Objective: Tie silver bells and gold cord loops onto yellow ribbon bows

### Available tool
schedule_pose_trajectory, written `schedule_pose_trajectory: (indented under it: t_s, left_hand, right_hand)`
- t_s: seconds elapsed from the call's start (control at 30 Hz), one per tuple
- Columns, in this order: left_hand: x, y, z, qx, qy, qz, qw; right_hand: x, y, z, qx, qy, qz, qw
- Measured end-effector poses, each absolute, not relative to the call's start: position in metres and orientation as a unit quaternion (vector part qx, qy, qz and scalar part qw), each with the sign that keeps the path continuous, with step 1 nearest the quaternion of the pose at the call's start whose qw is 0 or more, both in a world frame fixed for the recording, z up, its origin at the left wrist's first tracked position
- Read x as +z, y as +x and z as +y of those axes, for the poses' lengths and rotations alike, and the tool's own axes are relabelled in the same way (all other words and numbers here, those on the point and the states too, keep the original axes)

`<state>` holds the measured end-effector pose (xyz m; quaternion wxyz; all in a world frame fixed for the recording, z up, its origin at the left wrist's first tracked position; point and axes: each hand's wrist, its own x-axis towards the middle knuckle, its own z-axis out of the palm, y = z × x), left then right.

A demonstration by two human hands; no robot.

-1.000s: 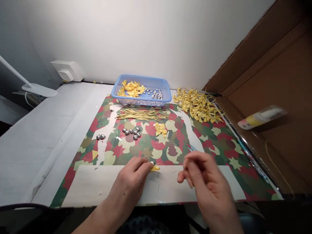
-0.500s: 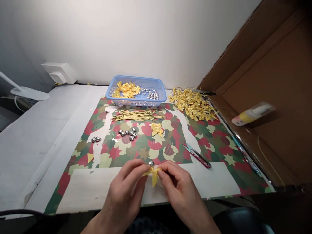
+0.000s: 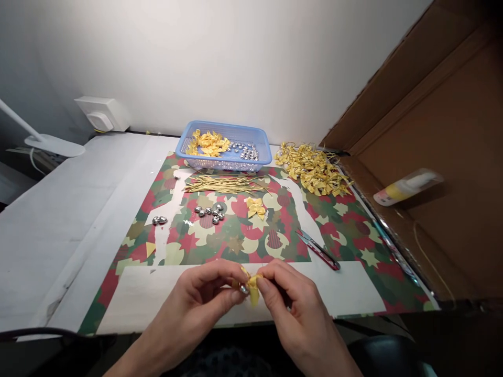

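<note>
My left hand [image 3: 206, 296] pinches a small silver bell [image 3: 244, 289] between thumb and fingertips. Just beside it, my right hand [image 3: 294, 301] is closed on a yellow ribbon bow [image 3: 253, 296], whose tail hangs down. The bell sits against the bow's left side; how the two are joined is hidden by my fingers. Beyond my hands lie a few loose yellow bows [image 3: 256, 208], a cluster of silver bells [image 3: 215, 212] and a bundle of thin gold cords [image 3: 226, 183]. A pair of thread snips [image 3: 320, 251] rests to the right.
At the back stands a blue basket [image 3: 226, 124] with yellow bows and silver bells. A heap of corded bows [image 3: 314, 167] lies right of it. Two bells [image 3: 159, 220] sit at left. A capped bottle [image 3: 406, 187] is near the cardboard wall [image 3: 440, 104] on the right.
My left fingers have shifted from the bow's left side onto the bell. The bell has come down from above the bow to its left. The view has shifted slightly.
</note>
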<state>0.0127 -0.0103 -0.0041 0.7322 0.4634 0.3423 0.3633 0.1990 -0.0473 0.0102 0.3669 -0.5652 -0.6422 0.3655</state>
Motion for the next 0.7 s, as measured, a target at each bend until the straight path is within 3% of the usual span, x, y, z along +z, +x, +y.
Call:
schedule_pose_trajectory:
  t_s: [0.3,0.43,0.53,0.7]
  left_hand:
    - [-0.001,0.008,-0.012,0.337,0.464,0.356,0.738]
    - [-0.005,0.007,-0.012,0.344,0.473,0.385,0.714]
    - [-0.009,0.007,-0.016,0.359,0.512,0.402,0.669]
    - [-0.010,0.006,-0.019,0.371,0.553,0.420,0.616]
  right_hand:
    - [0.011,0.202,-0.045,0.375,-0.555,-0.628,0.396]
    - [0.025,0.205,-0.053,0.377,-0.546,-0.504,0.554]
    - [0.045,0.204,-0.061,0.293,-0.526,-0.434,0.670]
    - [0.058,0.198,-0.061,0.169,-0.484,-0.444,0.735]
